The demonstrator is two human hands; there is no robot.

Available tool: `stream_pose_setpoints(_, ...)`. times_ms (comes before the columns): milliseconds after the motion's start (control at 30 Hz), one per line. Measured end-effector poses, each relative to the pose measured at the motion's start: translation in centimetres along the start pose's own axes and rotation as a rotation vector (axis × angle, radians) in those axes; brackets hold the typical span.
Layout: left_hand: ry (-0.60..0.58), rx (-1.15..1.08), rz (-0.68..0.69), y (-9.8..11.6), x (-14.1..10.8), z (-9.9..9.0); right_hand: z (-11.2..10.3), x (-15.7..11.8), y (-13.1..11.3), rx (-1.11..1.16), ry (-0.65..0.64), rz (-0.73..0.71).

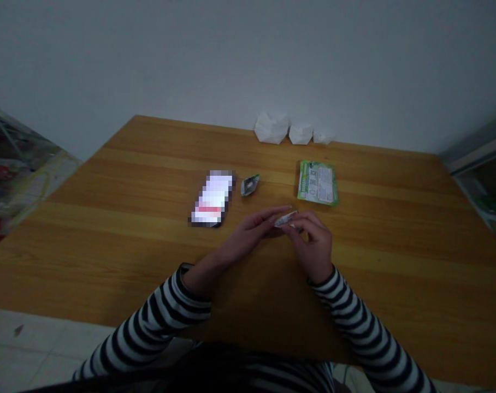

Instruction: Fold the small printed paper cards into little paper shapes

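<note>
A small pale paper-like piece [285, 219] is held between my two hands over the middle of the table. My left hand [252, 232] is closed on its left end. My right hand [313, 243] pinches it from the right with thumb and fingers. The fingers partly cover the piece, so its full shape is hidden. Just beyond my hands lies a small green and silver folded packet [250, 185]. Further right is a flat green packet with white printed panels [318, 183].
A phone with a lit, blurred screen [213, 197] lies left of the small packet. Three white folded paper shapes [271, 128] stand along the wall at the back edge of the wooden table [108, 218]. Shelves [488, 185] are at the far right.
</note>
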State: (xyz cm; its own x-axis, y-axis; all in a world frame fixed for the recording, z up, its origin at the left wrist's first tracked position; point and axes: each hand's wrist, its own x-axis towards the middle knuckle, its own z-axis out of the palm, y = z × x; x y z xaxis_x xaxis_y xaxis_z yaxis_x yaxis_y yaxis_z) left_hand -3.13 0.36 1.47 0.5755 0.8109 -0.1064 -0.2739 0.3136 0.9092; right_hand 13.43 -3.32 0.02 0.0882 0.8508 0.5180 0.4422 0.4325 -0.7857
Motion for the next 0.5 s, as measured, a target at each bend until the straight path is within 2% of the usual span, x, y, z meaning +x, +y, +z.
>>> stream_pose_setpoints(133, -0.056, 0.21, 0.093, -0.2, 0.0, 0.0, -0.1, 0.3, 0.3, 0.141, 0.01, 0.144)
stream_pose_setpoints(267, 0.01, 0.38, 0.172, -0.6, 0.1, 0.2, 0.3, 0.0, 0.6, 0.219, 0.054, 0.218)
stream_pose_setpoints(400, 0.084, 0.418, 0.222, -1.0, 0.3, 0.1, 1.0, -0.3, 0.5, 0.26, 0.051, 0.269)
stream_pose_setpoints(500, 0.126, 0.343, 0.172, -1.4, 0.3, 0.0, 1.4, -0.4, 0.2, 0.26, 0.056, 0.266)
